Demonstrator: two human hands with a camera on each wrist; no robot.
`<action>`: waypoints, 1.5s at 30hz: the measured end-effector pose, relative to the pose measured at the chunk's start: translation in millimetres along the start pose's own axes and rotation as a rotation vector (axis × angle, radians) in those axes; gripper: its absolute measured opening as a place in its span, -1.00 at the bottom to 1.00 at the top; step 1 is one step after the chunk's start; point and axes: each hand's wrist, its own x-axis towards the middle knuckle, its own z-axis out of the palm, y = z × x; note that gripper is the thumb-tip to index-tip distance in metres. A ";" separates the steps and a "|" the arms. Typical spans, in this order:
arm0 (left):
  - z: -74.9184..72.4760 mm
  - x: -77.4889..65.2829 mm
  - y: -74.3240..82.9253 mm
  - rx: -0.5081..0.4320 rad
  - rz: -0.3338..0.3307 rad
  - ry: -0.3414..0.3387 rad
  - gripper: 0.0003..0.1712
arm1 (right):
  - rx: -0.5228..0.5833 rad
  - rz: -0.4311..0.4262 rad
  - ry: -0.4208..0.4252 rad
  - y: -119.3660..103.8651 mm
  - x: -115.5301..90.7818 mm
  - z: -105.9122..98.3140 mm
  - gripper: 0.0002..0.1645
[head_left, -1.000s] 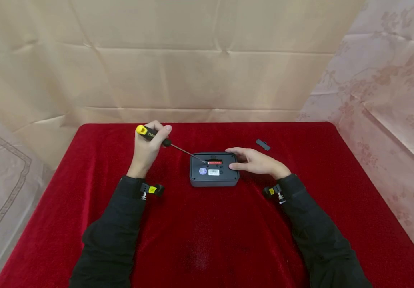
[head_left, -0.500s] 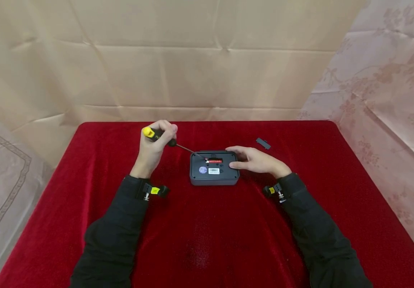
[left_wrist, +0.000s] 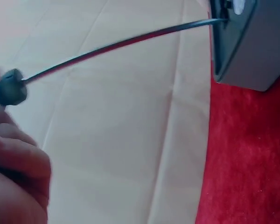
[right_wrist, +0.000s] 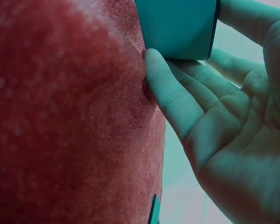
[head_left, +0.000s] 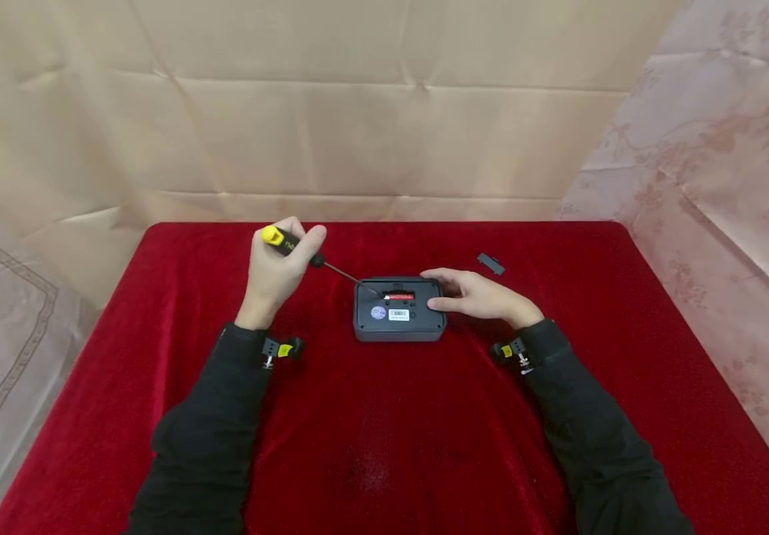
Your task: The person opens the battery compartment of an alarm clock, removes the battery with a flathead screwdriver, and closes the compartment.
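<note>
In the head view my left hand (head_left: 273,271) grips the black-and-yellow handle of a screwdriver (head_left: 286,241). Its thin shaft slants down to the right, and the tip meets the left end of a red battery (head_left: 399,296). That battery lies in the uncovered compartment of a dark grey box-shaped device (head_left: 364,319), which rests back side up. The left wrist view shows the shaft (left_wrist: 121,44) reaching the device (left_wrist: 259,51). My right hand (head_left: 474,295) holds the device's right end, thumb on the upper face and fingers along the side, as the right wrist view confirms.
A small dark compartment cover (head_left: 491,263) lies on the red tablecloth (head_left: 371,431), behind and right of the device. Cream cloth (head_left: 357,141) hangs behind the table, with patterned cloth at the right.
My left hand shifted right with the screwdriver, then back left. Its tip stays around the battery's left end. The right hand and the device have hardly moved.
</note>
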 end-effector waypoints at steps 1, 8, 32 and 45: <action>1.3 0.0 1.2 0.017 -0.016 0.009 -0.59 | 0.001 0.000 0.003 -0.6 -0.2 0.0 -0.24; 10.1 -4.0 22.5 0.086 0.003 -0.012 -0.75 | 0.006 0.008 0.002 -5.7 -2.2 0.7 -0.23; -8.2 -2.2 7.8 0.067 0.054 -0.155 -0.91 | 0.008 -0.002 -0.008 -6.4 -3.6 0.7 -0.23; 4.5 -3.7 15.2 0.016 0.109 -0.244 -0.93 | 0.006 0.017 0.001 -3.8 -4.7 -0.6 -0.23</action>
